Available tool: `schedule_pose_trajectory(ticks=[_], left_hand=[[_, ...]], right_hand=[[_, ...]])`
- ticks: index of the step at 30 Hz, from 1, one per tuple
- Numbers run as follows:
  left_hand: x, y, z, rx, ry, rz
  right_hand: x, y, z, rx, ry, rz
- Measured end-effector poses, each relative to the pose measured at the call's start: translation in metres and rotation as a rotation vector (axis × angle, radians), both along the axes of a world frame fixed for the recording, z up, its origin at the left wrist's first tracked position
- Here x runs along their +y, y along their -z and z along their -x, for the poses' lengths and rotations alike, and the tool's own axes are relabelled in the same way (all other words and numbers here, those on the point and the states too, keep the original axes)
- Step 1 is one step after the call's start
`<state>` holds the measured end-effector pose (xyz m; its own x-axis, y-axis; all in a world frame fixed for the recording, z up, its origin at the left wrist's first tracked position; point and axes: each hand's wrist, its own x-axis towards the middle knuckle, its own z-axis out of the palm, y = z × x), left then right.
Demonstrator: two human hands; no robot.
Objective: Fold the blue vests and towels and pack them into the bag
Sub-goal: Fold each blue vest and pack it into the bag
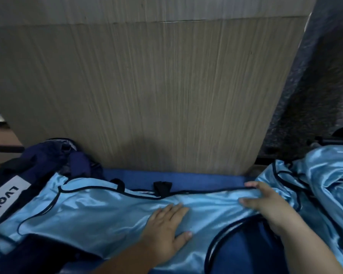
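A shiny light-blue vest [99, 210] lies spread across a darker blue towel [196, 177] at the near edge of the tabletop [147, 95]. Its left end reaches the open navy bag [38, 161] with the white label, and a loose heap of more vests [325, 175] sits just to the right. The left hand [166, 224] rests flat on the middle of the vest, fingers straight and relaxed, pinning the cloth. The right hand [265, 206] grips the vest's right end, apparently with the cloth gathered between thumb and fingers, and creases run toward it. The step in hand looks like the first fold, with most of the task not yet done. Satin like this probably slides easily, so the flat palm should hold firm as an anchor along the fold line. The right hand should lift its end only slightly and carry it over to the left, so that the dark-piped edges meet. The towel underneath may drag along, and the black strap clip [161, 185] near the far edge could catch the hem.
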<state>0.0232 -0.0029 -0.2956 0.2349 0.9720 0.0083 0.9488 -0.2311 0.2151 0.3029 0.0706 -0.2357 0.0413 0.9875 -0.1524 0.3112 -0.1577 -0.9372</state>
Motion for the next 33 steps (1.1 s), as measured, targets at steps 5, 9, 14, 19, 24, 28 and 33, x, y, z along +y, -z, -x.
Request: schedule_pose_trajectory(ticks=[5, 9, 14, 19, 24, 28, 33], left_hand=[[0.005, -0.005, -0.013, 0.074, 0.008, 0.094], [0.016, -0.010, -0.023, 0.075, 0.030, 0.192], [0.029, -0.016, -0.034, 0.032, -0.011, 0.248], [0.035, -0.015, -0.046, 0.063, -0.084, 0.062], [0.045, -0.015, -0.045, 0.033, -0.037, 0.266], [0.051, -0.015, -0.048, 0.035, -0.013, 0.311], [0.051, -0.013, -0.049, -0.085, -0.096, 0.151]], right_hand=[[0.009, -0.008, -0.011, -0.235, 0.208, -0.136], [0.007, -0.001, -0.008, -0.130, 0.146, 0.042], [0.002, 0.000, -0.017, -0.370, 0.001, 0.194], [-0.001, -0.002, -0.015, -0.403, -0.029, 0.097], [-0.001, -0.012, -0.008, 0.179, 0.145, 0.102], [0.004, -0.010, 0.000, 0.153, 0.157, 0.057], [0.005, -0.015, 0.006, 0.242, 0.150, -0.032]])
